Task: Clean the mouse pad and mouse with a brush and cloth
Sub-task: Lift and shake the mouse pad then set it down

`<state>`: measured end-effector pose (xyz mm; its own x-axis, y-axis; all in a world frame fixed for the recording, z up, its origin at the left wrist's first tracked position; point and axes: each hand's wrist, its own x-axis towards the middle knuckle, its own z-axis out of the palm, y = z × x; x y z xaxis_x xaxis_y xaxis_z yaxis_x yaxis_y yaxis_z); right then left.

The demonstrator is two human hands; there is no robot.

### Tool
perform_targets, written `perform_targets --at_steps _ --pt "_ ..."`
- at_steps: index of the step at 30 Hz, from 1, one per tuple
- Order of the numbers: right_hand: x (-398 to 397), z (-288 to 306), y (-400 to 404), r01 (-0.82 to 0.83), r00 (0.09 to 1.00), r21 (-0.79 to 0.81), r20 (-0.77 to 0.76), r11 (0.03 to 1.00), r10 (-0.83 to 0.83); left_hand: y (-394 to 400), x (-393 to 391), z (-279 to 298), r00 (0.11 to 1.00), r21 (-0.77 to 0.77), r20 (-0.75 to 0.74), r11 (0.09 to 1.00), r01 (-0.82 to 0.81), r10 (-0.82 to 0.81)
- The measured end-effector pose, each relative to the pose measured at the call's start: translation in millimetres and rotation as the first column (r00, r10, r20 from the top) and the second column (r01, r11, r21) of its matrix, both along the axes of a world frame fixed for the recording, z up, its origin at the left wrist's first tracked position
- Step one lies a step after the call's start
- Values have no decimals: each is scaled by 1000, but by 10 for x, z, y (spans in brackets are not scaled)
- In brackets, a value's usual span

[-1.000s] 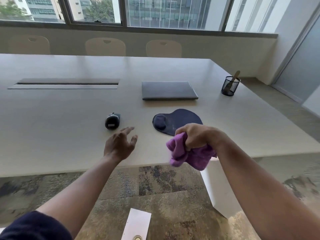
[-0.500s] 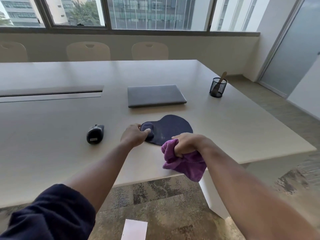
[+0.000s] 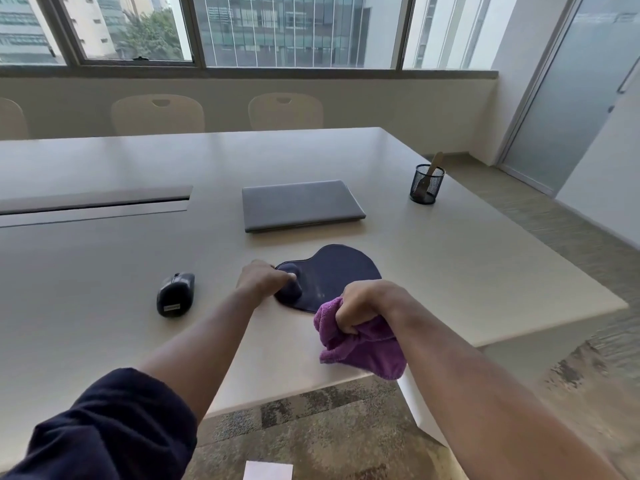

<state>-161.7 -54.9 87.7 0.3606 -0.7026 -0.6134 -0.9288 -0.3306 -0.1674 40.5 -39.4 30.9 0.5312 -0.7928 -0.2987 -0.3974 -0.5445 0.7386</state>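
Note:
A dark blue mouse pad (image 3: 341, 271) with a raised wrist rest lies near the table's front edge. My left hand (image 3: 263, 279) grips the wrist rest at the pad's left end. My right hand (image 3: 363, 303) holds a bunched purple cloth (image 3: 360, 344) just in front of the pad's near edge, the cloth hanging over the table. A black mouse (image 3: 176, 293) sits on the table to the left of my left hand, untouched. A brush handle (image 3: 433, 166) sticks out of a black mesh cup (image 3: 426, 184) at the far right.
A closed grey laptop (image 3: 301, 208) lies behind the pad. The pale table (image 3: 104, 271) has a cable slot (image 3: 93, 206) at the left. Chairs (image 3: 157, 114) stand along the far side. A white sheet (image 3: 268, 471) lies on the floor below.
My left hand reached right from open air and took hold of the pad's wrist rest. The right hand with the cloth stayed close to the pad's near edge.

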Motion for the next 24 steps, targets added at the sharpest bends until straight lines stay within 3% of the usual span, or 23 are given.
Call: perform_targets --at_steps 5,8,12,16,24 --pt "38 11 0 -2 1000 -13 -22 1000 2 -111 72 -40 991 -7 -119 998 -57 56" --pt "33 12 -2 8 1000 -7 -25 1000 -8 -155 86 15 966 -72 -258 997 9 -27" --pt "-6 -6 -12 6 1000 6 -14 1000 -6 -56 65 171 854 -87 -470 974 207 -223" --pt "-20 8 -32 -21 1000 28 -3 999 21 26 53 174 795 -151 -485 931 332 -363" --pt "25 310 -271 -46 995 10 94 999 45 -111 222 228 789 -349 -486 911 219 -376"
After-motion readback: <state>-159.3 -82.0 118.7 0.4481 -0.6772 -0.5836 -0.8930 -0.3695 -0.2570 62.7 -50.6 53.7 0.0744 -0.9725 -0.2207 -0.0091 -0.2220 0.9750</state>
